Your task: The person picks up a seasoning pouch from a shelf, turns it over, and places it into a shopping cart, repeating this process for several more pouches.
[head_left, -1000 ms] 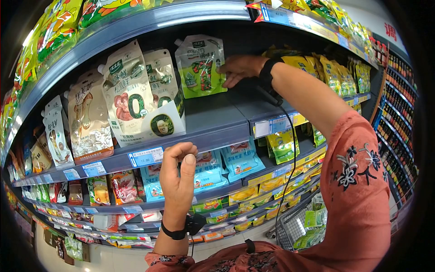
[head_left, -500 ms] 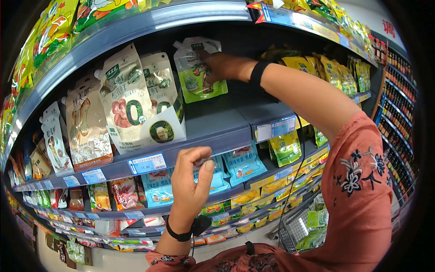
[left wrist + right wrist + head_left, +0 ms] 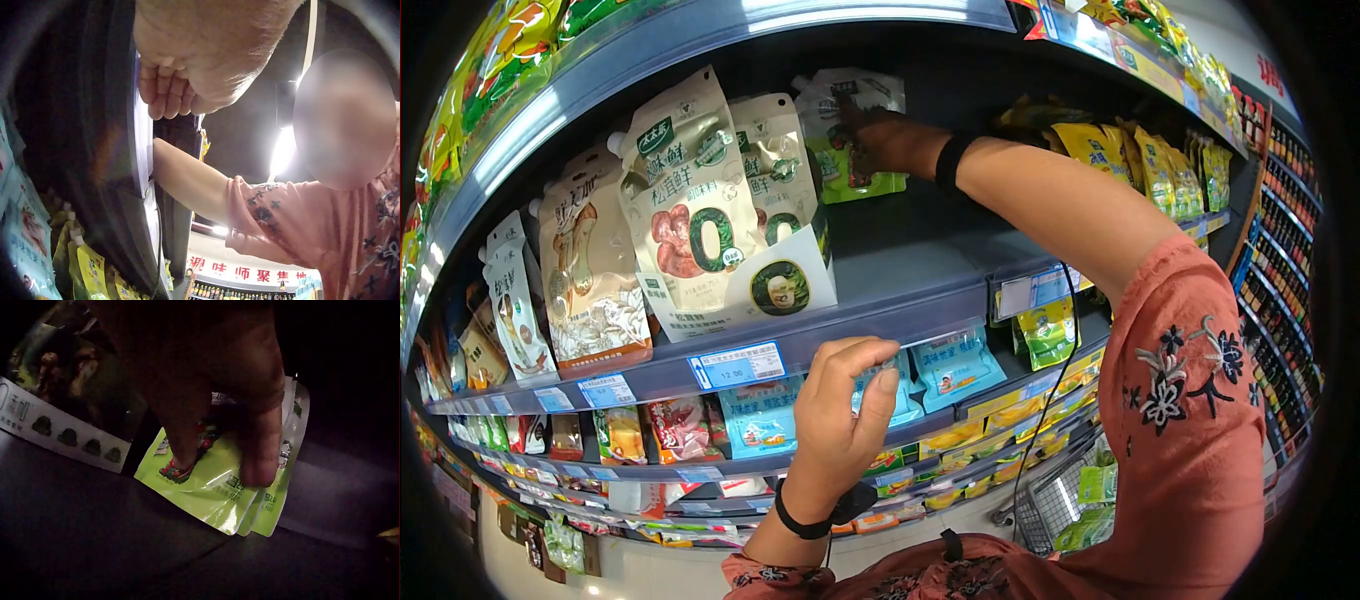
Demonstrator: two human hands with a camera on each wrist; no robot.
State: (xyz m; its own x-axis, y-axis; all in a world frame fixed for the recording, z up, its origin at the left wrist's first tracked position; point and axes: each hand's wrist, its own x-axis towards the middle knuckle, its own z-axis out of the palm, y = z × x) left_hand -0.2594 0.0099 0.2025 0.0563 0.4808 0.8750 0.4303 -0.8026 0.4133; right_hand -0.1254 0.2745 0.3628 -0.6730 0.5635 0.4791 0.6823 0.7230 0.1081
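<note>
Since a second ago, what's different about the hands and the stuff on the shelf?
The right hand has moved left, from the green pouch's right edge to over its front; whether it grips the pouch, I can't tell. The left hand has moved right, away from the 12.00 price tag, and holds nothing. The green pouch and the cream pouches still stand on the shelf.

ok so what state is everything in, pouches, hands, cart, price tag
Green pouch: upright on the shelf
Second green pouch: behind it, mostly covered
Right hand: touching the green pouch, grip unclear
Left hand: fingers bent, holding nothing
Cream pouch: standing
Brown pouch: standing
Cart: holding green packs
Price tag: on the shelf edge
</note>
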